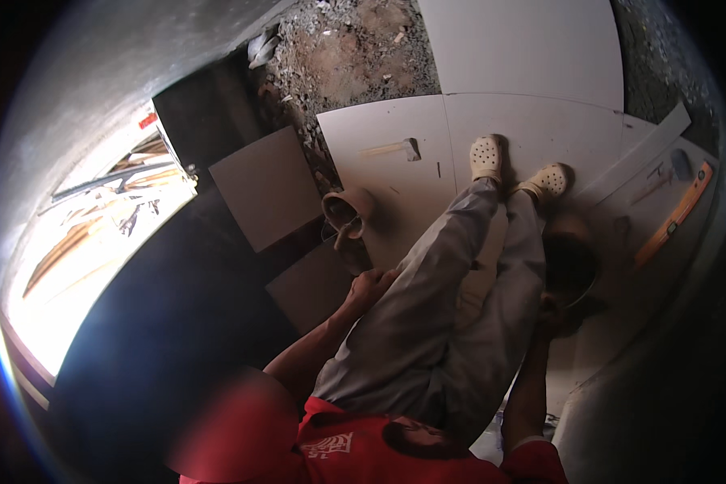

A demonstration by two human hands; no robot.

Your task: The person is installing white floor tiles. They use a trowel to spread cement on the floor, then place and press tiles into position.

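Observation:
My left hand (369, 288) is closed beside my left thigh, its fingers curled. Whatever they may hold is hidden. Just beyond it, a tan bucket-like container (356, 208) stands with its dark opening facing left and a brownish lump at its edge. On the other side of my legs, my right hand (552, 313) is down in deep shadow by my right knee. It is right against a dark round bucket (571, 264) with a pale curved edge or wire. The fingers of that hand are too dark to read.
Large pale tiles (411, 121) cover the floor under my shoes (486, 157). A hammer (411, 149) lies on one. At the right are an orange spirit level (676, 214), a mallet (679, 165) and a pale strip (645, 153). Rubble (347, 56) borders the tiles; loose square tiles (266, 187) lie left.

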